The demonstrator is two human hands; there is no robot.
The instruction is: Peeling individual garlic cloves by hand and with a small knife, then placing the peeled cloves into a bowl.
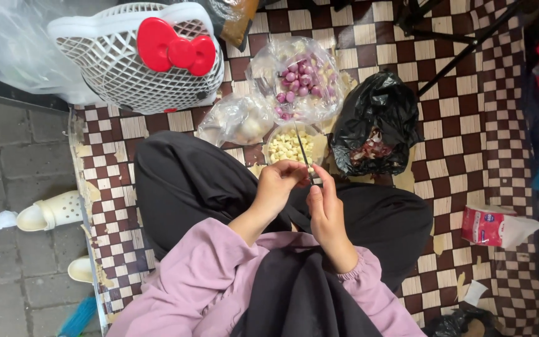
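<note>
Knife [302,150] (thin blade) pointing away

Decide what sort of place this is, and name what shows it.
Probably a floor-level food-preparation spot at the edge of an outdoor paved area. A checkered mat lies beside paving stones, with sandals left off it. Bags of small purple bulbs and a bowl of peeled cloves sit ahead.

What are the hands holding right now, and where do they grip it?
The right hand holds a knife by its handle end, blade pointing away over the bowl. The left hand pinches something small at its fingertips; what it is cannot be told.
</note>
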